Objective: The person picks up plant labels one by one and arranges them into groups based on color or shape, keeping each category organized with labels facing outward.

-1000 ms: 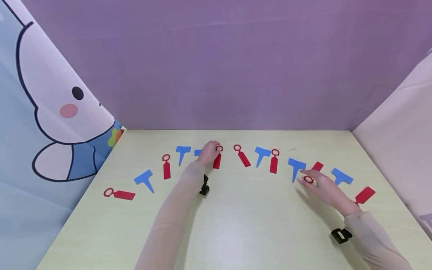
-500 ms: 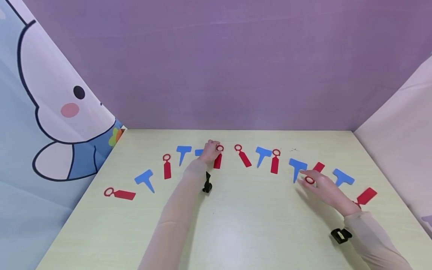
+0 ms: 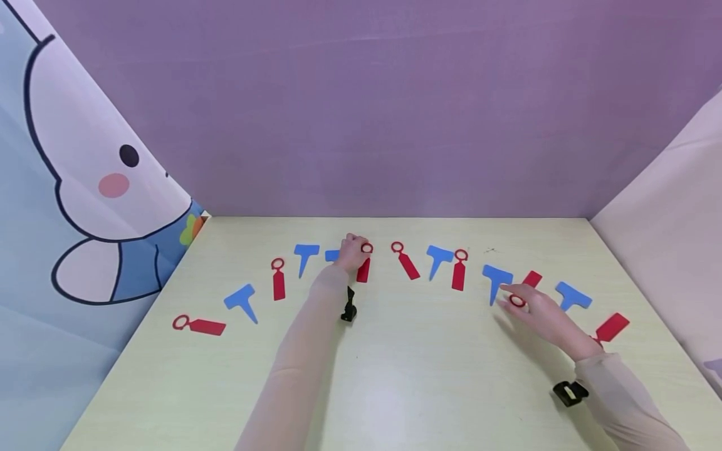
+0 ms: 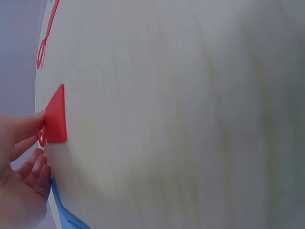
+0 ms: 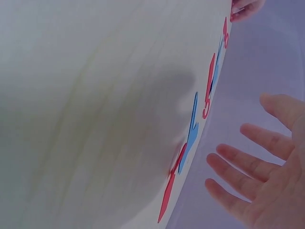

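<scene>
At the far middle of the table, my left hand (image 3: 352, 252) pinches a flat red tag with a ring end (image 3: 363, 270) near its neck. Thumb and index finger meet by the ring in the left wrist view, and the tag's broad part (image 4: 56, 117) shows past the thumb. A blue T-shaped plant label (image 3: 331, 255) is partly hidden behind this hand. My right hand (image 3: 538, 313) hovers over the table with fingers spread, holding nothing, as the right wrist view confirms. Below it lies another red tag (image 3: 531, 279), its ring seen between thumb and fingers, beside a blue T-shaped label (image 3: 496, 279).
Red tags and blue T-shaped labels alternate in an arc on the pale table (image 3: 395, 388). A red tag (image 3: 207, 326) marks the left end, another red tag (image 3: 612, 326) the right end. A purple backdrop (image 3: 395, 125) rises behind the table's far edge.
My left forearm has shifted slightly to the right while the hand stays at the same red tag. The right hand keeps its place over the table.
</scene>
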{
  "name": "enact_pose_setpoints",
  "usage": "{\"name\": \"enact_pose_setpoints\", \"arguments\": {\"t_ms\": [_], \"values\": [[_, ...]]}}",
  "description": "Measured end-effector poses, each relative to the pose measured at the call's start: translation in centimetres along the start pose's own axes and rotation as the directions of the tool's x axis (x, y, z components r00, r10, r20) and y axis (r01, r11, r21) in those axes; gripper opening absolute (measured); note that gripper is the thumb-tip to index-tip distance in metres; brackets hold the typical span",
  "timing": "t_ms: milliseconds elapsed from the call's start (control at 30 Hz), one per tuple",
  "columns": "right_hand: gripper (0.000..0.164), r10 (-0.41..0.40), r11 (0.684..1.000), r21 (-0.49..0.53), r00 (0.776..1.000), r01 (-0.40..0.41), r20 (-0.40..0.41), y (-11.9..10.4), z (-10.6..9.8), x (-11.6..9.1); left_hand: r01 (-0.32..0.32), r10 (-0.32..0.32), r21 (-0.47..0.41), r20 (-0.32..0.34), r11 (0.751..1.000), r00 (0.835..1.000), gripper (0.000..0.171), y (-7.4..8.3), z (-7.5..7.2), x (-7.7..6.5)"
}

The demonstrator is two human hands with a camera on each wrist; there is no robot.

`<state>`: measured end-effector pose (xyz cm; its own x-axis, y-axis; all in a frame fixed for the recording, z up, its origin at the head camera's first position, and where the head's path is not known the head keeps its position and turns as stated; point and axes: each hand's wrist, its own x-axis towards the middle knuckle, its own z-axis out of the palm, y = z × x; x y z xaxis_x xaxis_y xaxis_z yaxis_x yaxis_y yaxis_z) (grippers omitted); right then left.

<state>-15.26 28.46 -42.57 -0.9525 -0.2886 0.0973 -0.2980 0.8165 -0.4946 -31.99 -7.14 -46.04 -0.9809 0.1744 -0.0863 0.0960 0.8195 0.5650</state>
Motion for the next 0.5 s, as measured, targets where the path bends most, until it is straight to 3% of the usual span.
{"name": "enact_pose_setpoints", "arguments": {"t_ms": [333, 500], "values": [[0.043, 0.025, 1.000, 0.006, 0.999, -0.025, 0.028, -0.2, -0.1, 0.0, -0.003, 0.002, -0.017, -0.031, 1.000, 1.000, 0.025, 0.1, 0.0, -0.2], [0.044, 0.030, 0.999, 0.010, 0.999, -0.030, 0.032, -0.3, -0.1, 0.0, -0.001, 0.001, -0.038, -0.004, 0.999, 1.000, 0.027, -0.4, 0.4, 1.0]]}}
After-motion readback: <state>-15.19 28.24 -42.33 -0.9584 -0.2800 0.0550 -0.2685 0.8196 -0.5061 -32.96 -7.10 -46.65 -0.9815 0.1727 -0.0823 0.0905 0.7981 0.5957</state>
